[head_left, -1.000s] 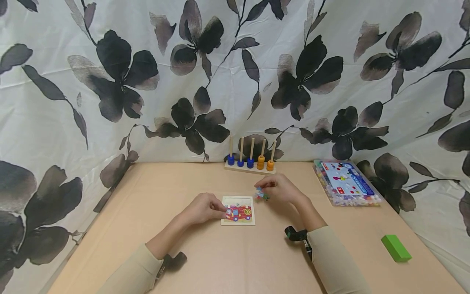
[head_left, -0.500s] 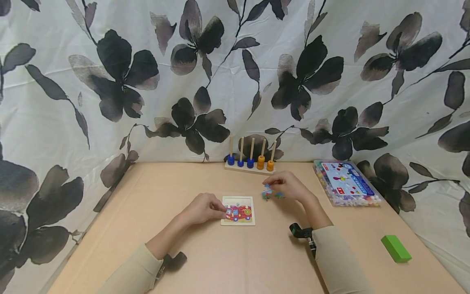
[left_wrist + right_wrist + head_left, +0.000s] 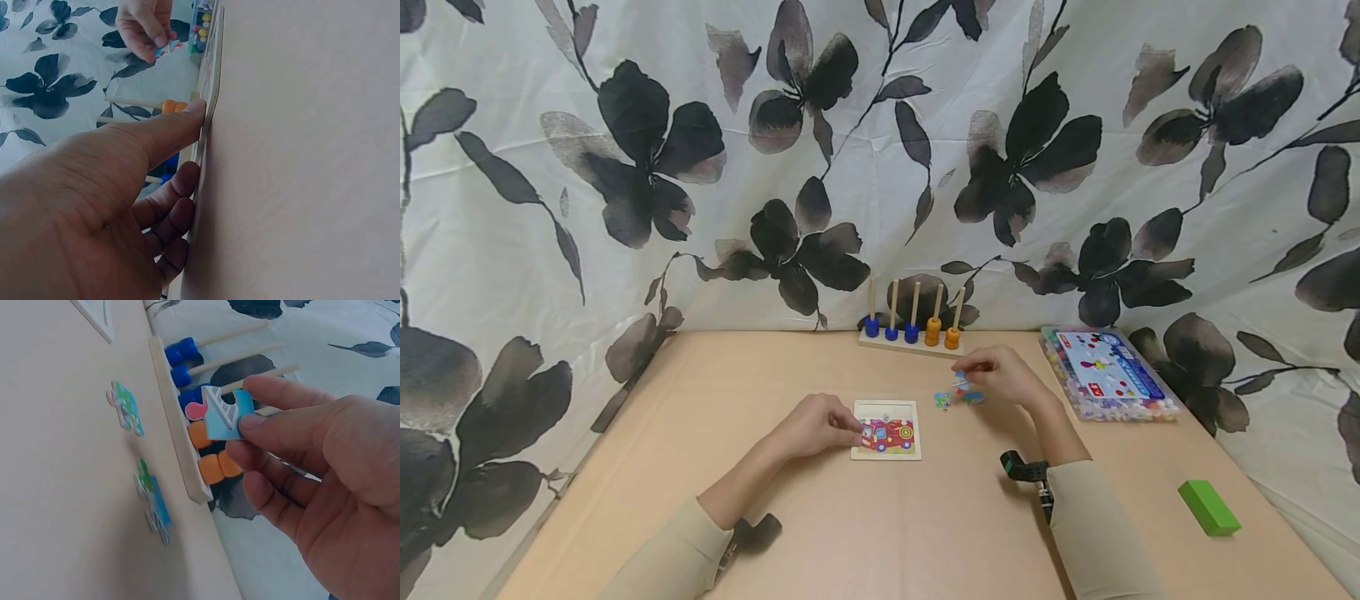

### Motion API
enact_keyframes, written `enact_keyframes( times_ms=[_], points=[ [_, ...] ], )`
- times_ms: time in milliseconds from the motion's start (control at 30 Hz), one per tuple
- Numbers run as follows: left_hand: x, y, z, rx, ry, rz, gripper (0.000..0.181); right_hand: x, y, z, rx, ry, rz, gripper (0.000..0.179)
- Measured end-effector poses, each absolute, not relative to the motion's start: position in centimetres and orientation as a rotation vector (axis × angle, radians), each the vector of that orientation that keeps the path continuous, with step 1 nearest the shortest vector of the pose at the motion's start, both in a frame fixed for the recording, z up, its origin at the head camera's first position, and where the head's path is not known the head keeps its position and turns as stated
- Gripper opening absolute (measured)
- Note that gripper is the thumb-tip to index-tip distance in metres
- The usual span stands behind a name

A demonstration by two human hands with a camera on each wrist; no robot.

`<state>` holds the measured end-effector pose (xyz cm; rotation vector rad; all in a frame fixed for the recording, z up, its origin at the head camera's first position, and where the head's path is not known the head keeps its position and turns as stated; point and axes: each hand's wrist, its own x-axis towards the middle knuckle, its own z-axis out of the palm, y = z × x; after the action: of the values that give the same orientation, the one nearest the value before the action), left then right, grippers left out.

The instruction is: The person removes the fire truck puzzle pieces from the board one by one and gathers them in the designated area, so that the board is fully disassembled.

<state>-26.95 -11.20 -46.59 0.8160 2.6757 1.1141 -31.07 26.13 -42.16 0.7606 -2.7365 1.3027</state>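
Note:
My left hand (image 3: pixel 815 427) holds the left edge of a small wooden puzzle board (image 3: pixel 901 408), which lies flat with a red fire truck picture (image 3: pixel 891 435) in its lower part. In the left wrist view, the thumb (image 3: pixel 195 112) is at the board's edge and the other fingers curl beside it. My right hand (image 3: pixel 1000 375), to the right of the board, pinches a light blue jigsaw piece (image 3: pixel 220 415) with a white ladder pattern and a pink knob. Below that hand, two more jigsaw pieces lie on the table, one mostly green (image 3: pixel 127 407), the other blue and green (image 3: pixel 152 500).
Behind the board stands a peg counter (image 3: pixel 912 343) with blue and orange beads. A clear box of colourful beads (image 3: pixel 1108 375) sits at the back right, and a green block (image 3: pixel 1210 507) near the right table edge. A floral cloth (image 3: pixel 880 167) hangs behind the table.
My right hand has moved to the right, away from the board, with the light blue jigsaw piece. Two pieces beneath it have come into clearer view. The left hand has stayed still.

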Motion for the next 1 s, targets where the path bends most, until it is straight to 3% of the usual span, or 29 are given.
enact_keyframes(
  times_ms=[1000],
  points=[
    [-26.9,-11.2,-46.8,0.807,2.662,1.134,0.012,-31.4,30.9,-42.5,0.610,-2.849,1.182,0.029]
  ],
)
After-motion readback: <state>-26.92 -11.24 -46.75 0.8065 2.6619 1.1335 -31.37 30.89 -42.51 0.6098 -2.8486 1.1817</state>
